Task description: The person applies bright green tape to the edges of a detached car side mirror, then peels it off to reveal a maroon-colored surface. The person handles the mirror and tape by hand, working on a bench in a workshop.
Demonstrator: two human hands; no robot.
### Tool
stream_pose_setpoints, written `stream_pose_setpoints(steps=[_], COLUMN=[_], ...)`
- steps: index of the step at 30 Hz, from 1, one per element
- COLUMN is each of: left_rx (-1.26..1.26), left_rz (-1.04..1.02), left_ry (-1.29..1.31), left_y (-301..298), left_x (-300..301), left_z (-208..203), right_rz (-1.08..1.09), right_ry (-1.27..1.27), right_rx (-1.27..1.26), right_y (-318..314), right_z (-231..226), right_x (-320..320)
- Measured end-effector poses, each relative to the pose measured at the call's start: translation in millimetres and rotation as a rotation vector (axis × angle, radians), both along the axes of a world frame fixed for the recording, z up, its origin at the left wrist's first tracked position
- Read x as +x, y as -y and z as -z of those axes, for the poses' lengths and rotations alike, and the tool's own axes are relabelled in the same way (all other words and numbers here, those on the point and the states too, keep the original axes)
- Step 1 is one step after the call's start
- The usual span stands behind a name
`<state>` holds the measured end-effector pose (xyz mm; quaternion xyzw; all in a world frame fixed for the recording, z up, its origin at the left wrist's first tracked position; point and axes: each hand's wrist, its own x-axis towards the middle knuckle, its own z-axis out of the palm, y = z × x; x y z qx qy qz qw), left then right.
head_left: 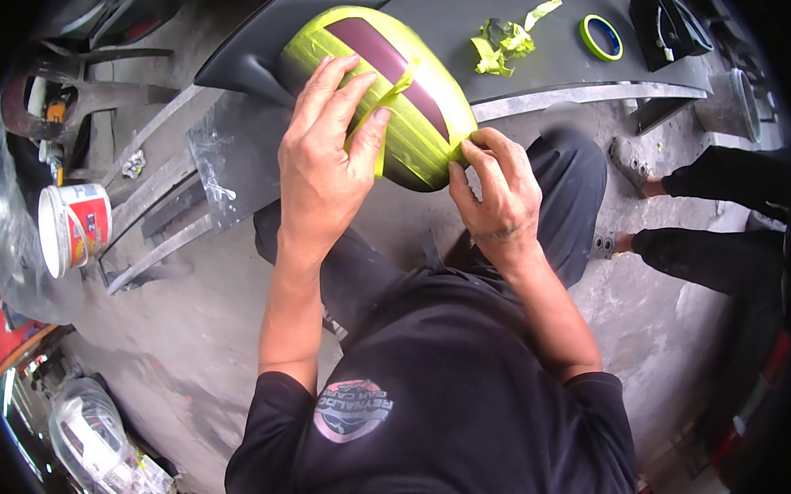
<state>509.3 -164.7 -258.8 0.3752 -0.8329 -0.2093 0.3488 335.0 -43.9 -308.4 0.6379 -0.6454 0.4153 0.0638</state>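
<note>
Rounded cover: just ahead of and between both hands, touched by each; tilted, long side slanting down toward the right hand's fingertips.
Yellow-green tape: laid in bands over most of the cover; one narrow piece crossing the middle, near the left thumb.
Maroon strip: framed by tape, slanting from ahead of the left fingertips toward the right hand.
Left hand: loosely spread, fingers nearly straight and resting on the taped side, thumb apart near the narrow piece; not clasped around anything.
Right hand: half curled, thumb and fingertips at the cover's near right edge; pinch on tape or edge not possible to make out.
Crumpled tape: ahead of the right hand, on a dark panel.
Tape roll: farther ahead and right of the right hand, lying flat.
Bucket: white and red, well left of the left hand.
</note>
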Motion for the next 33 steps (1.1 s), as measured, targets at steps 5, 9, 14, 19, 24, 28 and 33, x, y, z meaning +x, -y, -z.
stream_pose_setpoints(steps=[5,9,14,19,24,28,33], left_rx=[-0.028,-0.054,0.002,0.005,-0.008,-0.021,0.017], left_rz=[0.018,0.028,0.019,0.025,0.025,0.017,0.021], left_ry=[0.007,0.026,0.001,-0.001,0.009,0.036,-0.004], left_y=[-2.6,-2.1,1.4,1.4,-1.1,-4.3,-1.2], left_x=[-0.6,-0.3,3.6,4.0,2.5,-1.0,1.6], left_z=[2.1,3.4,-0.6,0.5,0.2,-0.3,-0.4], right_rz=[0.006,0.024,0.014,-0.018,0.003,0.015,0.038], right_ry=[-0.023,-0.023,-0.043,-0.031,-0.056,-0.078,0.058], right_rx=[0.02,0.046,0.084,0.033,0.028,0.041,-0.025], right_y=[-1.5,-2.7,0.6,-2.1,-3.8,2.9,11.4], right_z=[4.3,5.0,-4.0,-4.5,-1.9,-3.1,-0.8], right_x=[2.1,4.0,0.9,-1.3,5.5,6.2,-17.1])
